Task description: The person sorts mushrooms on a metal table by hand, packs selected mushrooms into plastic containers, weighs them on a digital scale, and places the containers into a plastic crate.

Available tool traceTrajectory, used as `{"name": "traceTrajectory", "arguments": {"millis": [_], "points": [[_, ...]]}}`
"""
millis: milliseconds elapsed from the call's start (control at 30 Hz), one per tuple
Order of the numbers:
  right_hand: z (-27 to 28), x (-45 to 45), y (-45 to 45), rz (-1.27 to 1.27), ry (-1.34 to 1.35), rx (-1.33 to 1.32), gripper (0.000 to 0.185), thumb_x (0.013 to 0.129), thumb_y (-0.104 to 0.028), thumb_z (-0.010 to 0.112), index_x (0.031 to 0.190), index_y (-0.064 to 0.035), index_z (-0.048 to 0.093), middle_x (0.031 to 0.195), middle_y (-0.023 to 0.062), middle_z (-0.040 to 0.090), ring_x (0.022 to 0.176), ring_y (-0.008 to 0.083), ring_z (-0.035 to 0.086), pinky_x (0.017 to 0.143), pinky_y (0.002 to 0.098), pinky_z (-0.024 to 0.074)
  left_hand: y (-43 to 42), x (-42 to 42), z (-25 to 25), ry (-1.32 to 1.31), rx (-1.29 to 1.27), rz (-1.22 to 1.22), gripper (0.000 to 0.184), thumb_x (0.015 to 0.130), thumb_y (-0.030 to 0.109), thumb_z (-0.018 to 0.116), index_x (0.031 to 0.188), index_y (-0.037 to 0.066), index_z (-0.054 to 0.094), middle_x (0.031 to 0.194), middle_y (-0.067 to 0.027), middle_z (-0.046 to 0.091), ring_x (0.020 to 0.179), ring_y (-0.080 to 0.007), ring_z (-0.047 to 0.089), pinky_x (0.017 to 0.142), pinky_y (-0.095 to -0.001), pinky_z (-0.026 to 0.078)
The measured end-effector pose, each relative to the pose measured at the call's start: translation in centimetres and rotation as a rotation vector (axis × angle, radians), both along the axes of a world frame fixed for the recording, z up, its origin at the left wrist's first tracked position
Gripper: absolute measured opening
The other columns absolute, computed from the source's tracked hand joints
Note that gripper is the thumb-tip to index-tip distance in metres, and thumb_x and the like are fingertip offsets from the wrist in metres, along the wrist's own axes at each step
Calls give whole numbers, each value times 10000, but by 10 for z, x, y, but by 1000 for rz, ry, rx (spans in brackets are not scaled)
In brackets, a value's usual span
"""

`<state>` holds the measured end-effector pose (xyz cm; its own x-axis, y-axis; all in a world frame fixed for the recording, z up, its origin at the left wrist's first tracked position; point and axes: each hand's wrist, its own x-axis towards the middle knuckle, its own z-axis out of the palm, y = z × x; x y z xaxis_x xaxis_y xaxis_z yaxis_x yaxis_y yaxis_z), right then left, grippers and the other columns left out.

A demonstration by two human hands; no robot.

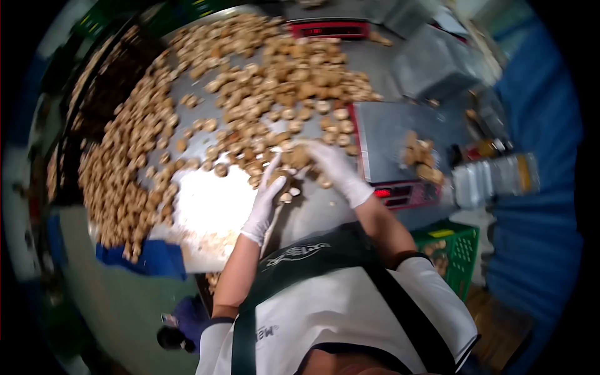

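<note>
Brown-capped mushrooms [300, 75] with pale stems lie in a broad heap over a metal table [300, 220]. My left hand [265, 199], in a white glove, is curled around a mushroom [277, 177], thumb and fingers on either side of it. Opposite it, my right hand [331, 164], also gloved, bends its fingers over a brown mushroom cap [296, 156]. The two hands face each other a short gap apart. Just below them a few small mushrooms [286, 197] rest on the metal.
To the right is a scale [390, 134] with a red display and some mushrooms on its plate. Another red scale [329, 29] stands at the back. A plastic bin [434, 62], clear packs [497, 181] and a green crate [465, 256] are at the right. A person [187, 322] is at lower left.
</note>
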<state>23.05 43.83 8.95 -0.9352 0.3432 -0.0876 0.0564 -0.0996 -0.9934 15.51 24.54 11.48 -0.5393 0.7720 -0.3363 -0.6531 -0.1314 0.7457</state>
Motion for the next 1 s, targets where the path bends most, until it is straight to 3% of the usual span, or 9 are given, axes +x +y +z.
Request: {"name": "traceTrajectory", "arguments": {"millis": [33,133,167,233,333,500,600,867,1000], "points": [[9,15,-4,2,72,427,391,1042,-281,481,1293,7,561,1119,78,663,953,115,622,780,243,490,14,4,7,85,-84,-35,617,944,176,620,1502,111,364,1164,-96,621,803,-121,633,688,-216,517],[33,51,6,-120,-22,152,421,1027,-306,520,1278,29,563,1159,105,656,1021,155,610,873,278,485,66,20,19,235,-118,-164,478,942,123,621,1397,84,482,1113,-66,638,744,-89,623,600,-191,473],[33,62,13,-291,11,221,418,1027,-298,523,1294,22,556,1147,106,655,1040,162,601,919,294,473,81,31,39,289,-140,-216,472,944,182,639,1380,67,498,1116,-78,643,900,-125,646,780,-230,519],[78,97,38,-381,-57,181,410,1031,-274,513,1302,31,546,1149,103,653,1053,163,601,931,289,469,121,47,60,415,-84,-301,503,927,181,670,1384,70,493,1111,-71,641,906,-119,640,776,-232,518],[111,144,79,-557,161,446,360,997,-107,506,1338,9,519,1272,122,598,1168,185,562,1017,313,426,194,77,70,927,111,-296,590,873,185,723,1403,81,483,1350,-124,513,1234,-222,519,1070,-348,407],[97,204,122,-884,-73,698,440,939,-23,500,1378,-15,496,1419,158,502,1297,267,492,1101,375,365,270,135,70,1415,262,-200,687,770,127,725,1394,25,455,1400,-213,464,1285,-353,477,1041,-377,432],[43,227,145,-770,-406,1091,403,953,-84,492,1353,-64,538,1432,183,475,1333,349,439,1122,417,333,275,153,37,1753,-62,-443,776,764,336,676,1437,52,413,1468,-238,389,1401,-435,302,1148,-574,211],[84,189,113,-883,-88,860,365,997,-59,457,1352,-8,523,1376,139,536,1270,273,507,1084,379,384,169,110,38,1495,214,-313,589,838,208,661,1382,50,498,1434,-206,444,1371,-376,379,1119,-467,327],[64,162,45,-446,-167,464,402,990,-76,480,1386,-7,484,1327,131,552,1144,208,558,1008,348,435,46,69,-13,1279,-50,-336,456,878,146,639,1317,49,568,1339,-166,551,1199,-347,549,1028,-413,428]]}}
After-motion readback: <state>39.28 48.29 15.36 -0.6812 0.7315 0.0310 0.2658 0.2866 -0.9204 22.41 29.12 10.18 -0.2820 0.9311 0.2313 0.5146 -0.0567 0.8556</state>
